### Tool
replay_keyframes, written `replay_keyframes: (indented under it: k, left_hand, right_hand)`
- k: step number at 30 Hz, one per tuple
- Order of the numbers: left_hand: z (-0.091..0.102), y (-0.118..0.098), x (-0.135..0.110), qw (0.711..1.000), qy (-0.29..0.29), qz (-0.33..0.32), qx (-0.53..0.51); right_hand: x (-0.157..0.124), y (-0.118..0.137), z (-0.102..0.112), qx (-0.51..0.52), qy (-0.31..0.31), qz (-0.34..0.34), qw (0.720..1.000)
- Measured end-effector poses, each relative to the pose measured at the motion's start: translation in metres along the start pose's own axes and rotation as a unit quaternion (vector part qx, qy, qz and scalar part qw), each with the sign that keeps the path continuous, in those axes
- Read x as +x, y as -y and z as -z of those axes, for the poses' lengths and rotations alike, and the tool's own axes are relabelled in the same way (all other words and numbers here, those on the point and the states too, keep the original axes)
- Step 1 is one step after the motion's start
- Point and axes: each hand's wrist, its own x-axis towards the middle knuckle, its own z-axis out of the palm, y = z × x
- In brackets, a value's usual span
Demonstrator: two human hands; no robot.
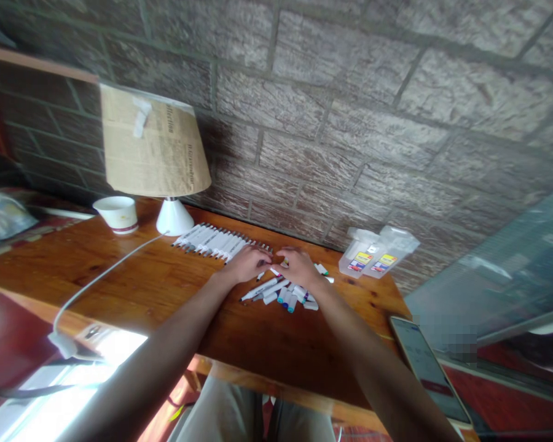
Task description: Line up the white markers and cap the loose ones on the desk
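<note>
My left hand (249, 263) is at the right end of a row of white markers (212, 240) lying side by side. Its fingers are curled, with a small dark bit at the fingertips that I cannot make out. Just to the right, my right hand (297, 267) is closed, fingertips pointing at the left hand. A white marker (275, 271) shows at its thumb and fingers, partly hidden. Below the hands lies a loose pile of markers (283, 296), some with blue, teal or purple ends. More markers (321, 269) peek out to the right of my right wrist.
A lamp (154, 147) with a paper-like shade stands at the back left, beside a white cup (118, 215). Its cord (105, 273) runs over the wooden table's (133, 301) front edge. Clear plastic cases (373, 255) stand at the back right. A phone (428, 368) lies at the right edge.
</note>
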Motion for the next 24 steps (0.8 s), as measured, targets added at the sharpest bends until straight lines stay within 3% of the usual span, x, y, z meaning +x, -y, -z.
replay_keyframes:
  k: [5,16,21,24]
  left_hand:
    - [0.001,-0.002,0.0,1.0,0.003,0.009,0.003]
    - [-0.002,0.003,-0.001,1.0,-0.002,0.026,-0.014]
    - [-0.001,0.003,-0.001,0.999,-0.007,0.029,-0.029]
    - [-0.001,0.004,-0.001,0.999,0.0,0.027,-0.028]
  right_hand:
    - [0.006,0.0,-0.004,-0.013,0.044,-0.033,0.998]
    - [-0.012,-0.024,0.004,-0.021,0.051,-0.117,0.992]
    - [-0.036,-0.029,0.011,-0.002,0.016,-0.131,0.991]
    - [-0.048,-0.027,0.011,0.044,-0.063,-0.1,0.992]
